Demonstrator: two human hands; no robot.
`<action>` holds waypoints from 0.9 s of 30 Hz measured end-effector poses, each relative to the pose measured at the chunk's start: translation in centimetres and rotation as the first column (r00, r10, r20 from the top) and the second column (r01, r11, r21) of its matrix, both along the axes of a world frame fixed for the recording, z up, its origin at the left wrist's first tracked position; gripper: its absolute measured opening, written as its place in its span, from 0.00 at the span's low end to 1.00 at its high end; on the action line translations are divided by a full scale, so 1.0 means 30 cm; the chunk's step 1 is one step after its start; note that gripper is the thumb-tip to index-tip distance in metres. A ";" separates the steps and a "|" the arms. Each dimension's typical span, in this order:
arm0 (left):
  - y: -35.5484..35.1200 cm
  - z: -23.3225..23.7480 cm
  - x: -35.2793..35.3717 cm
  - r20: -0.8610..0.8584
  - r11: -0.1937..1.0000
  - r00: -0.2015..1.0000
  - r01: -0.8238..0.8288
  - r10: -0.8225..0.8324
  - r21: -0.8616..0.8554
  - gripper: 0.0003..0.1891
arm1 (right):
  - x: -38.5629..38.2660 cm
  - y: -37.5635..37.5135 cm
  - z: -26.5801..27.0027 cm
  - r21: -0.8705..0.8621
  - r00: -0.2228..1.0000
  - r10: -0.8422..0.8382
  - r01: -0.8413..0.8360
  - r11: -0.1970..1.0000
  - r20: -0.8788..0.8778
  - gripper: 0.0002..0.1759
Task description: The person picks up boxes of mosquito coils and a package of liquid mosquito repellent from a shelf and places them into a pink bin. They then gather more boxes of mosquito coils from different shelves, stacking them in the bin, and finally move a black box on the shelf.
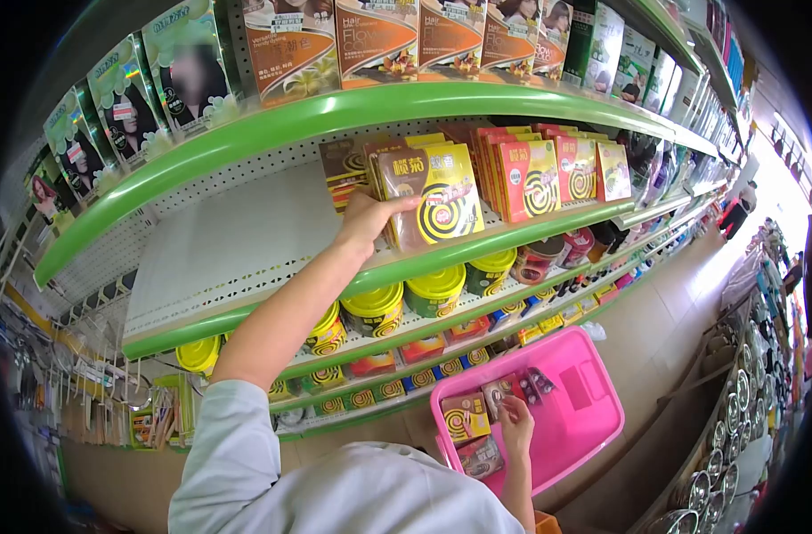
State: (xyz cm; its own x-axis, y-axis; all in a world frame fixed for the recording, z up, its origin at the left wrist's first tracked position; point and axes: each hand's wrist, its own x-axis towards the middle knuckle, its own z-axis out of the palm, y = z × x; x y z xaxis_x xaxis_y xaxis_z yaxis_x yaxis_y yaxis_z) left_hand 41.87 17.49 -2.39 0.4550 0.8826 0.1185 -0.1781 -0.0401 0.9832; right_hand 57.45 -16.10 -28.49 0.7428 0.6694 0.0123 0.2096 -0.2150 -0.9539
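My left hand (370, 221) grips the left side of a yellow and brown coil packet (437, 196), its thumb across the front. The packet stands at the front of a stack on the middle shelf, with a brown packet (342, 169) behind my fingers. Red and yellow packets (529, 178) stand just to the right. Lower down, my right hand (515, 422) is over the pink basket (593, 378), its fingers bent beside a small packet (498, 392). A yellow coil box (465, 416) and a greyish packet (481, 457) lie in the basket.
The green-edged shelf (272, 133) above holds hair-dye boxes (377, 43). Yellow-lidded tubs (436, 289) line the shelf below. A person (741, 209) is far down the aisle. Metal goods (704, 472) stand at the lower right.
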 end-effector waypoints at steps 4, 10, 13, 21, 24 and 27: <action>-0.045 0.022 -0.014 0.138 1.000 0.990 0.014 -0.013 0.001 0.19 | -0.016 -0.031 0.045 -0.018 0.999 -0.041 0.041 0.999 -0.006 0.14; -0.247 -0.017 -0.078 0.291 0.986 0.942 0.152 -0.166 0.073 0.31 | -0.023 -0.039 0.218 0.178 0.998 -0.059 0.052 0.983 0.033 0.13; -0.437 -0.077 -0.091 0.253 0.904 0.882 0.423 -0.397 -0.054 0.34 | 0.004 -0.034 0.341 0.394 0.994 -0.059 0.091 0.915 -0.093 0.19; -0.656 -0.455 -0.014 0.018 0.724 0.816 0.523 -0.578 -0.449 0.37 | 0.025 -0.027 0.392 0.589 0.794 0.432 -0.117 0.800 -0.429 0.47; -0.678 -0.552 -0.006 0.050 0.684 0.840 0.472 -0.540 -0.556 0.38 | -0.017 -0.039 0.344 0.504 0.773 0.346 -0.040 0.863 -0.531 0.49; -0.679 -0.595 0.001 0.059 0.645 0.815 0.497 -0.576 -0.581 0.39 | -0.041 -0.060 0.307 0.430 0.796 0.296 -0.049 0.901 -0.528 0.44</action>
State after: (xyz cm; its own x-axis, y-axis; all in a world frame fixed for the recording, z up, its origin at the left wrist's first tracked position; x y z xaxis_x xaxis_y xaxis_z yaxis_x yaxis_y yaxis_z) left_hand 41.91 -2.89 -20.25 0.8450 0.3663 -0.3895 0.1265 0.5708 0.8113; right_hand 56.22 -17.90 -19.26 0.5654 0.8193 -0.0954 -0.3983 0.1699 -0.9014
